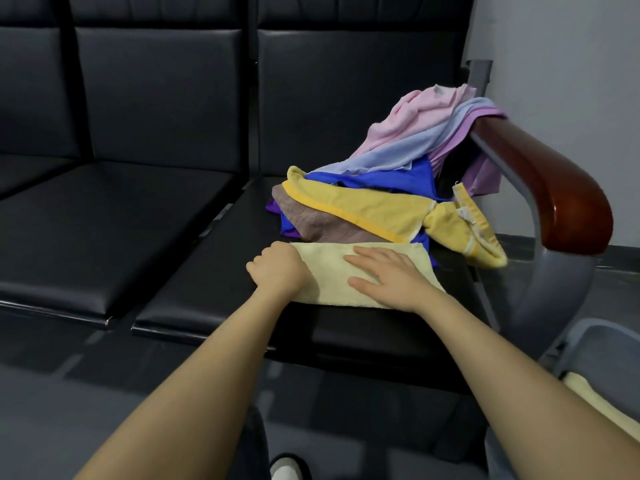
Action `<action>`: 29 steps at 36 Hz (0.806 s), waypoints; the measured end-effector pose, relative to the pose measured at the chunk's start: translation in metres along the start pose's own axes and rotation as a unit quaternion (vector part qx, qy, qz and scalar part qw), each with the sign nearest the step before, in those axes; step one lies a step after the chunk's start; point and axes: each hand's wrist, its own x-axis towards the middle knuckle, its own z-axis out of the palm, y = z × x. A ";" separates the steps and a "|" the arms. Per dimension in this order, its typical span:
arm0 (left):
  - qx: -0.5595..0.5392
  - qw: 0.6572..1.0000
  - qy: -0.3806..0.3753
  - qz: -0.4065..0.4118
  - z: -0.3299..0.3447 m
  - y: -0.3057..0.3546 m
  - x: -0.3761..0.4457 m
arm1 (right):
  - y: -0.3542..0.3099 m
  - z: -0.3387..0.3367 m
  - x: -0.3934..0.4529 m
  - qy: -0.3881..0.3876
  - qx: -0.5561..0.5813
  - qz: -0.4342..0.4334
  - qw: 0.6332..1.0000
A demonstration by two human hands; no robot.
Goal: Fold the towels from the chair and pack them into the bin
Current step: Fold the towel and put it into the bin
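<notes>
Black padded seats fill my view, and both hands work on the rightmost chair seat (221, 303). My left hand (277, 270) curls round the left end of a pale yellow towel (329, 275), while my right hand (391, 275) lies flat on it, fingers straight. That towel is a folded strip, its long axis running left to right across the seat, near the front edge. Just behind it sits the heap of unfolded towels (384, 188), draped up onto the wooden armrest (554, 188). At lower right the grey bin (602, 344) is cut off by the frame; a pale folded towel (595, 400) inside shows only partly.
</notes>
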 end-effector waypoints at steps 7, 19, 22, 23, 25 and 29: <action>-0.069 0.996 0.004 0.052 -0.008 -0.012 0.008 | -0.011 0.003 0.001 -0.047 -0.019 0.035 0.998; -0.327 0.936 -0.024 0.126 -0.029 0.028 -0.011 | -0.019 -0.007 0.004 0.144 0.388 0.114 0.903; -0.352 0.924 -0.064 0.136 -0.024 0.041 -0.017 | -0.008 -0.011 -0.003 0.217 0.314 0.157 0.911; -0.355 0.921 -0.073 0.141 -0.023 0.046 -0.020 | -0.005 -0.014 -0.006 0.236 0.310 0.173 0.905; -0.344 0.922 -0.087 0.157 -0.019 0.059 -0.028 | 0.002 -0.018 -0.014 0.264 0.313 0.203 0.889; -0.305 0.923 -0.123 0.198 -0.006 0.088 -0.045 | 0.014 -0.025 -0.030 0.268 0.281 0.253 0.886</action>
